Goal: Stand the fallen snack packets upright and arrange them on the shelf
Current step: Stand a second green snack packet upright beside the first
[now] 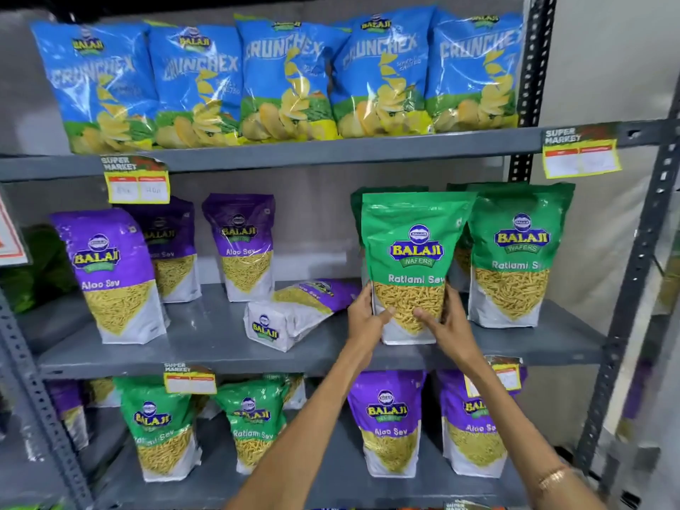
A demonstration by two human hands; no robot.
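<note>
A green Ratlami Sev packet [412, 252] stands upright at the front of the middle shelf [206, 336]. My left hand [364, 314] grips its lower left side and my right hand [447, 318] grips its lower right side. Just left of it a purple Aloo Sev packet [294, 311] lies fallen on its back, its base pointing toward me. Another green Ratlami Sev packet [515, 252] stands upright to the right, with more green packets behind. Three purple Aloo Sev packets [114, 274] stand upright on the shelf's left half.
Blue Crunchex chip bags [283, 79] line the top shelf. The bottom shelf holds upright green packets [162, 428] and purple packets [390, 421]. Yellow price tags [136, 180] hang from the shelf edges. A grey metal upright [640, 252] bounds the rack on the right.
</note>
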